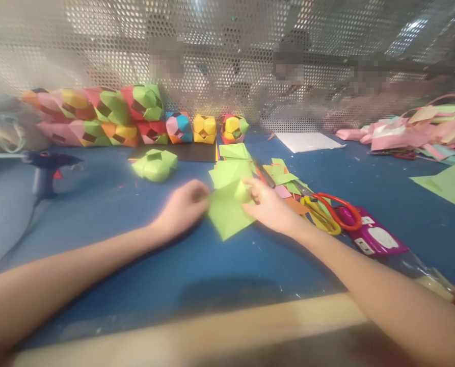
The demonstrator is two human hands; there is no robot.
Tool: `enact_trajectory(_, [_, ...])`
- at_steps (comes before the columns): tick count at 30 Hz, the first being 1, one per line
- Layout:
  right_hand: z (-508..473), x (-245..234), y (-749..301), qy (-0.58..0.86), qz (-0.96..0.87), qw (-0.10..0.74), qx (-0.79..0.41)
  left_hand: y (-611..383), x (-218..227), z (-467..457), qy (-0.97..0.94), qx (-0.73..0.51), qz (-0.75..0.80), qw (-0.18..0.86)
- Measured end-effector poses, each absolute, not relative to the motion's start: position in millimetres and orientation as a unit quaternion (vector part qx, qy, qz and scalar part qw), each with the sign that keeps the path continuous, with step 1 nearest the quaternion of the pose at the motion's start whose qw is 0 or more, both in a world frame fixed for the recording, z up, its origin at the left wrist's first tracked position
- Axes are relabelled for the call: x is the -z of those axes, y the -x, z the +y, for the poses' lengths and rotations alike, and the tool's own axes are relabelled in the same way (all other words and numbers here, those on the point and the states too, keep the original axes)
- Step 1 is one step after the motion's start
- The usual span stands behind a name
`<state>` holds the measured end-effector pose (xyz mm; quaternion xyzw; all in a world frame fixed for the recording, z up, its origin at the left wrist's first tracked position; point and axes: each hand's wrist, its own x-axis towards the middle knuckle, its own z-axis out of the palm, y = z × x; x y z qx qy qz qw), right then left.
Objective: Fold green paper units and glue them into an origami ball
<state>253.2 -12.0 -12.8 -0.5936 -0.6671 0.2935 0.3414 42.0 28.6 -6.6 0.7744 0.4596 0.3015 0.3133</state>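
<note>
Object: green sheet [227, 216], thin paper, lying low over the blue table [135, 285] between the two hands, one point toward the wearer, a raised fold near its right edge.

Fingers: left hand [187, 206] closed, thumb and curled fingertips appearing to pinch the sheet's left edge; some blur. Right hand [267, 204] at the right edge, thumb and forefinger a narrow gap apart, both by the fold; cannot tell whether paper is clamped there.

Handling (judged): very light, bends readily, little stiffness except along creases; not slippery, but easily crumpled or torn. Best hold: a light pinch at opposite edges, with fingertip pressure on the fold, keeping off the free point.

Surroundings, relative to the green sheet: more green paper [233, 171] directly beyond, seemingly overlapped by it. A folded green piece [155, 165] beyond and left. Red-handled scissors [349, 209] to the right, near a purple packet [380, 237]. Glue gun [46, 171] well left. Farther beyond and left, a row of multicoloured paper balls [114, 133]; beyond and far right, a pile of pink strips [399, 133].
</note>
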Motion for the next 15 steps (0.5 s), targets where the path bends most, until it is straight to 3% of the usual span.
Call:
enact_trajectory(8, [-15.8,18.1,-251.7,0.554,-0.756,0.318,-0.144,-34.6,7.4,36.4,-0.838,-0.220,0.442,0.232])
enact_trajectory(12, [-15.5,20.9,-250.3,0.446,-0.824,0.340,-0.089,-34.7,6.6,37.2,-0.845,-0.213,0.435,0.224])
enact_trajectory(15, [-16.2,22.7,-252.1,0.362,-0.877,0.311,-0.046,-33.2,7.0,40.3,-0.849,-0.213,0.427,0.228])
